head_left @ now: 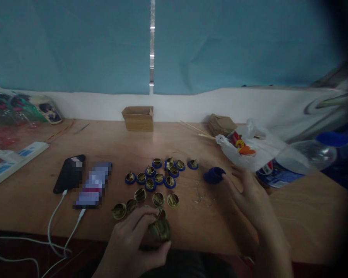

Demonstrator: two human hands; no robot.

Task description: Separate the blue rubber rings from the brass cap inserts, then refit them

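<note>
My left hand (pixel 133 241) sits at the table's front edge, fingers closed around a small brass-coloured round part (pixel 160 229). My right hand (pixel 249 193) hovers over the table to the right with fingers spread and nothing in it, its fingertips close to a dark blue cap-like piece (pixel 214 175). Between the hands lie several bare brass parts (pixel 158 199) in a row, and behind them several brass parts seated in blue rings (pixel 159 173). Thin wire pieces (pixel 201 196) lie beside my right hand.
A wooden table (pixel 110 143) carries a black phone (pixel 69 173) and a second device with white cables, a power strip (pixel 14 160), a small cardboard box (pixel 138 117), a plastic bag (pixel 249 148), a water bottle (pixel 298 160) and wooden sticks (pixel 195 129).
</note>
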